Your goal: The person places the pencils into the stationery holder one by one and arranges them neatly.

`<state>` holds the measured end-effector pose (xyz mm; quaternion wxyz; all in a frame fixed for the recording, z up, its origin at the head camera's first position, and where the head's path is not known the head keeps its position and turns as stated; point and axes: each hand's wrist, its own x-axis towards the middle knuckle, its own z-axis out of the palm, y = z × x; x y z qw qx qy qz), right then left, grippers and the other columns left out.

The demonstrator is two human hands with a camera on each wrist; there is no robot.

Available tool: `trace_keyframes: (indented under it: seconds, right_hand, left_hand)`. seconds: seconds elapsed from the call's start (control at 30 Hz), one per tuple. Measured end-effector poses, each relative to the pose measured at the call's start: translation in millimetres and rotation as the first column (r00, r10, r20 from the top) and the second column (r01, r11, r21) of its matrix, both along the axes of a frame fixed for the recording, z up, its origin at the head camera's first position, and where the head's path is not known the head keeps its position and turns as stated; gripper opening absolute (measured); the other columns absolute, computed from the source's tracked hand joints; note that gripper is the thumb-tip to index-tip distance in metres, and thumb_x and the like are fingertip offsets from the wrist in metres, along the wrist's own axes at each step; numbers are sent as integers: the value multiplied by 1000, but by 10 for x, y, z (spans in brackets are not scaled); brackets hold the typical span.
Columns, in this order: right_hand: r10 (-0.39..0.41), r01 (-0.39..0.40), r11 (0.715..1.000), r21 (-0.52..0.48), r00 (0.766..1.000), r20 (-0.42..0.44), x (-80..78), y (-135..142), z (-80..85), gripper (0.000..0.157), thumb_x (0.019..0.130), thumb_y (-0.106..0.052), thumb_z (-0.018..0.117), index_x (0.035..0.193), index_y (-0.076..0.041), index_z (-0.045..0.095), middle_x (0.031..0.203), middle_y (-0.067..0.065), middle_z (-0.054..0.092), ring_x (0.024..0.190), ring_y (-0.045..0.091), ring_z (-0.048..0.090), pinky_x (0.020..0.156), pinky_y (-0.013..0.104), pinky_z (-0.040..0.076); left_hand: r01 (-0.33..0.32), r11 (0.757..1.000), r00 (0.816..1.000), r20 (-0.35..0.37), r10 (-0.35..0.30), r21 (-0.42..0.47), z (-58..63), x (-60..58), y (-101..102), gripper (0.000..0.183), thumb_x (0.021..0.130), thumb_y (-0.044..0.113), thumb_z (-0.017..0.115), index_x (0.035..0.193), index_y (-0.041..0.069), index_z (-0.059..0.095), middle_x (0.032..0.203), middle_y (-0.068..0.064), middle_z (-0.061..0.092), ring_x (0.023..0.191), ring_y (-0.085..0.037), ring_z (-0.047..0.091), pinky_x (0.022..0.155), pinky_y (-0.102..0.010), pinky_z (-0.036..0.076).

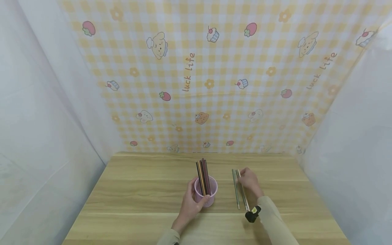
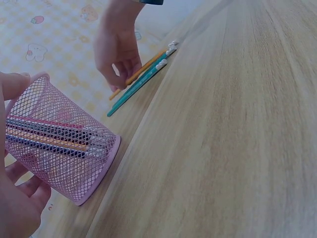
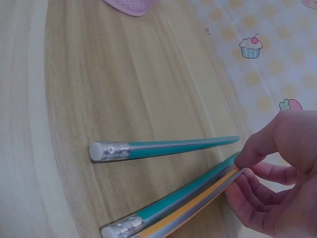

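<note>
My left hand [image 1: 189, 206] grips a pink mesh pencil cup [image 2: 74, 148], thumb near the rim and fingers around its side. Several dark, orange and reddish pencils [image 1: 201, 173] stand leaning inside it. To the right, my right hand [image 1: 249, 180] pinches an orange pencil [image 3: 198, 204] at its far end between thumb and fingers. Alongside the orange pencil lies a teal pencil [image 3: 181, 193], close to the fingertips. A second teal pencil [image 3: 178, 147] lies a little to the left on the table. Both teal pencils have white erasers in silver ferrules, pointing toward me.
The wooden table [image 1: 137, 190] has a pale plank grain. Behind it hangs a yellow checked cloth [image 1: 226, 68] with cartoon prints. White sheets [image 1: 46, 136] close in the left and right sides. A black wrist camera [image 1: 251, 215] sits on my right wrist.
</note>
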<state>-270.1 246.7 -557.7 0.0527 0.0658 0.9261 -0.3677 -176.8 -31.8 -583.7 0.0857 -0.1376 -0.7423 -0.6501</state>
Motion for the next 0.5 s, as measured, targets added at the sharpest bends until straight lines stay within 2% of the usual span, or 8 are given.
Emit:
trace_keyframes:
  seconds: [0.2, 0.4, 0.5]
  right_hand:
    - [-8, 7, 999, -40, 1000, -24, -21, 26, 86, 38, 81, -1, 61, 118, 9, 56, 114, 31, 67, 98, 39, 68, 80, 47, 62]
    - [-20, 14, 995, -94, 998, -62, -21, 18, 227, 35, 87, -4, 59, 120, 7, 56, 109, 27, 68, 88, 30, 67, 69, 34, 60]
    - [-28, 20, 994, -109, 997, -74, -13, -1, 315, 37, 87, -5, 58, 123, 6, 57, 110, 25, 68, 89, 29, 67, 69, 32, 59]
  left_hand:
    - [-2, 1000, 1000, 13, 2, -5, 28, 9, 1, 83, 86, 16, 81, 150, -5, 33, 149, -23, 50, 138, -39, 50, 119, -52, 39]
    - [5, 1000, 1000, 16, -5, 1, 19, 9, 3, 82, 87, 18, 80, 151, -3, 33, 150, -23, 49, 140, -39, 48, 120, -52, 37]
    - [5, 1000, 1000, 15, -5, 6, 4, 7, 2, 81, 87, 18, 80, 151, -1, 34, 150, -22, 50, 140, -38, 48, 121, -51, 37]
